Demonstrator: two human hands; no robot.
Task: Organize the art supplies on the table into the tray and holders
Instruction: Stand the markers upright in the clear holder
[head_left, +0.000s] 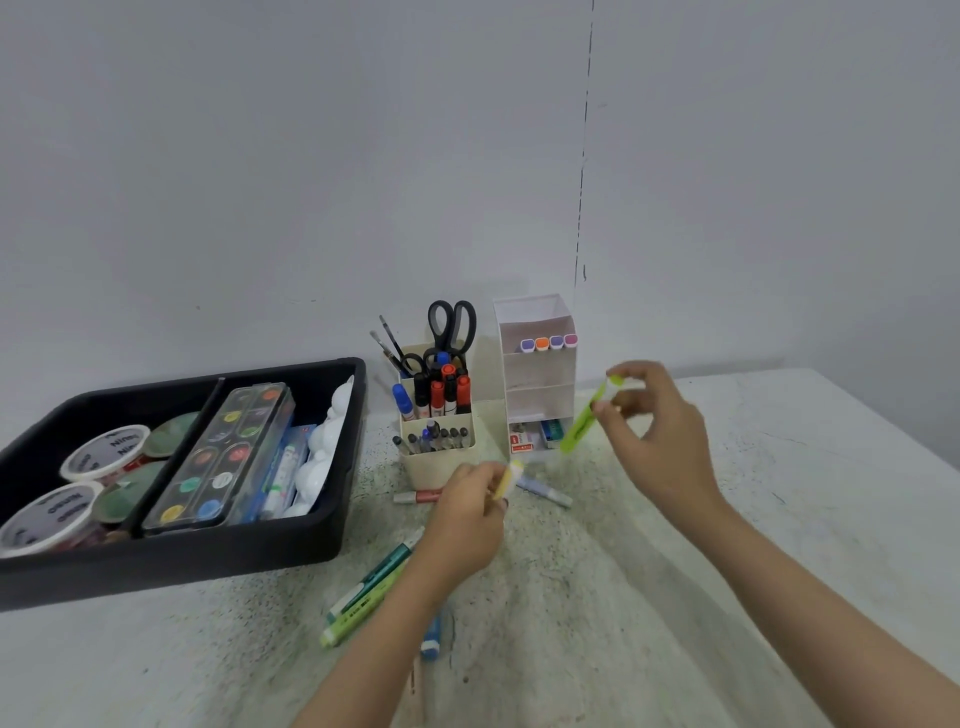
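1. Art supplies are mostly sitting sorted already. The black tray (208, 556) at 9 o'clock in the view is carrying paint tubs, a watercolour set and a white palette. The beige pen holder (441, 460) is standing at 12 o'clock from the left grip (467, 514), packed with markers, scissors and brushes.
2. The right grip (660, 431) is pinching a green highlighter (584, 418) near its cap end between thumb and fingertips. It's holding it tilted in the air, just in front of the white tiered holder (540, 374) at 10 o'clock from that hand. I can't tell if the lower end is touching the holder.
3. The left grip is curling round a yellow highlighter (508, 480), low over the desk (779, 467).
4. Loose stuff is lying on the desk. From the left grip, a purple-grey marker (545, 491) is at 3 o'clock, a pinkish marker (415, 497) at 9, a bunch of green pens (363, 592) at 7, and a blue one (431, 636) at 6, partly hidden by the forearm.
5. My read is that the highlighter step is going on and both are heading for the white holder. Its top shelf is showing four coloured caps and the middle shelves are looking free.
6. The next move is probably lining the green one up with a shelf opening and sliding it in end first, then the yellow. After that it's grabbing the loose ones.
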